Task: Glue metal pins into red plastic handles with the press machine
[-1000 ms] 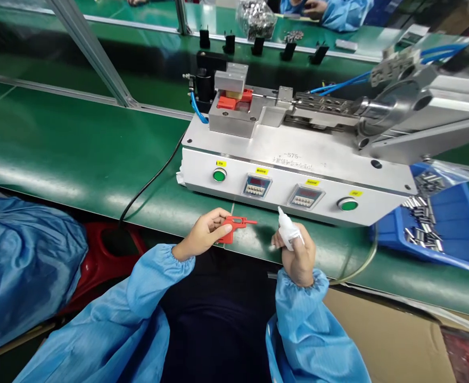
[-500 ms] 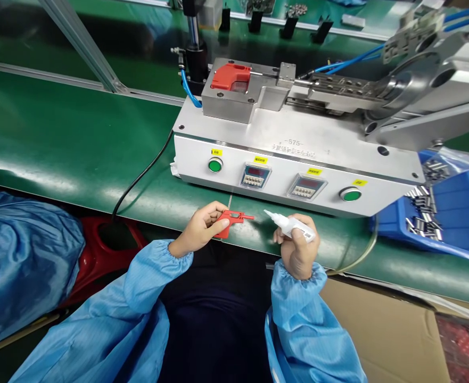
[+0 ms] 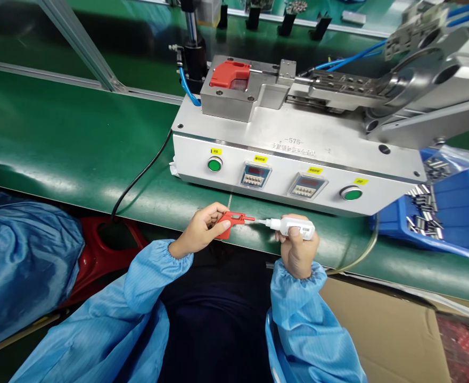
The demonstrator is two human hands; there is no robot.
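Between thumb and fingers, my left hand point(image 3: 199, 230) grips a red plastic gun-shaped part point(image 3: 231, 222) whose thin barrel points right. My right hand point(image 3: 299, 249) is closed around a small white glue bottle point(image 3: 297, 227) with a long tapered nozzle. The nozzle tip is at the end of the red barrel; whether they touch I cannot tell. Both hands are just over the bench's front edge. Behind them stands a white machine point(image 3: 286, 183), and a similar red part point(image 3: 230, 74) sits in its metal block, lined up with a thin rod.
At the right, a blue bin point(image 3: 458, 213) holds many small metal cylinders point(image 3: 426, 210). A black cable point(image 3: 142, 173) runs down from the machine's left side. Below on the right is a cardboard box point(image 3: 381, 324). A red stool point(image 3: 98, 250) and someone's blue sleeve point(image 3: 22, 266) are at the left.
My right hand has levelled the glue bottle and brought its nozzle left to the tip of the red part. My left hand has stayed nearly still.
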